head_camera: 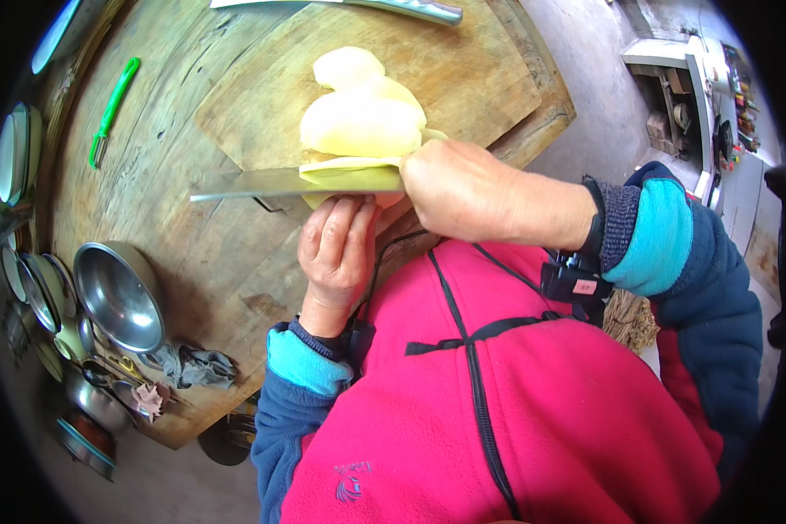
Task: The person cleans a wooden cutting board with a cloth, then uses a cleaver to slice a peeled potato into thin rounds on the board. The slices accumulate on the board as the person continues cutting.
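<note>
My right hand [458, 187] grips a kitchen knife [255, 183], its handle hidden in the fist and its broad blade pointing left across the cutting board [471, 72]. A thin pale-yellow slice [350, 162], apparently potato, lies along the blade's far side. On the near side, the fingers of my left hand [340, 242] press on a peeled potato piece [388, 198], mostly hidden by blade and fingers. Just beyond the knife, several peeled, pale potato pieces [360, 124] lie bunched together, overexposed, so their cut faces are hard to make out.
Another knife [412, 9] lies at the board's far edge. On the wooden table [164, 196] are a green-handled peeler [112, 108], a steel bowl [119, 295] and a grey cloth [190, 367]. Stacked dishes [19, 154] line the left side. A dark cable [383, 252] runs by my left hand.
</note>
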{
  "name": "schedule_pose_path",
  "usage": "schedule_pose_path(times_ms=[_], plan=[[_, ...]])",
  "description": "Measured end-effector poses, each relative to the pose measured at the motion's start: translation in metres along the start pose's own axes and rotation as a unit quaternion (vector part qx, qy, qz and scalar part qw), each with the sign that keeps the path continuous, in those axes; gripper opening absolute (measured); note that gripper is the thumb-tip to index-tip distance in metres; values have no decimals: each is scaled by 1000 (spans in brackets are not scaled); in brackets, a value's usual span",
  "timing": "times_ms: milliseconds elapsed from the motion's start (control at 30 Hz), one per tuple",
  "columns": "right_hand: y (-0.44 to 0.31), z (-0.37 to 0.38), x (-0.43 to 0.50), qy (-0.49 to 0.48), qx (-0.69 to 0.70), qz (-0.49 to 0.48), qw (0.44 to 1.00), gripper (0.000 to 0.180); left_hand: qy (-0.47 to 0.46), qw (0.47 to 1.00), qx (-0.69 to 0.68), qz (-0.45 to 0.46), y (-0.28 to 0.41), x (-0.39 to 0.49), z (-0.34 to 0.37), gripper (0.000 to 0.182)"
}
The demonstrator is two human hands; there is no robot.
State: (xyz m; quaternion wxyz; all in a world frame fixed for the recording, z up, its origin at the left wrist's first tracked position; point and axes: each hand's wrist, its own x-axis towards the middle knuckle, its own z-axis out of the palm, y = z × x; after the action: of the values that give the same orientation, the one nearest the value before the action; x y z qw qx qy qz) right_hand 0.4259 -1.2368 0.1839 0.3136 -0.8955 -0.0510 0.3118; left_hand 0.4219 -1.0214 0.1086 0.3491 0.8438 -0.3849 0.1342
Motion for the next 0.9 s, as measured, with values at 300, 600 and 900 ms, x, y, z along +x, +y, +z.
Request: schedule_pose_path(times_ms=[300,600,900], plan=[[15,-16,7,16,82,23,996,28,2,1000,-4,1,0,2,0,33],[27,-49,-44,115,170,10,979,34,-32,999,34,-3,3,3,-4,40],[79,-61,-58,147,133,71,978,32,-120,979,166,-24,10,18,-8,37]])
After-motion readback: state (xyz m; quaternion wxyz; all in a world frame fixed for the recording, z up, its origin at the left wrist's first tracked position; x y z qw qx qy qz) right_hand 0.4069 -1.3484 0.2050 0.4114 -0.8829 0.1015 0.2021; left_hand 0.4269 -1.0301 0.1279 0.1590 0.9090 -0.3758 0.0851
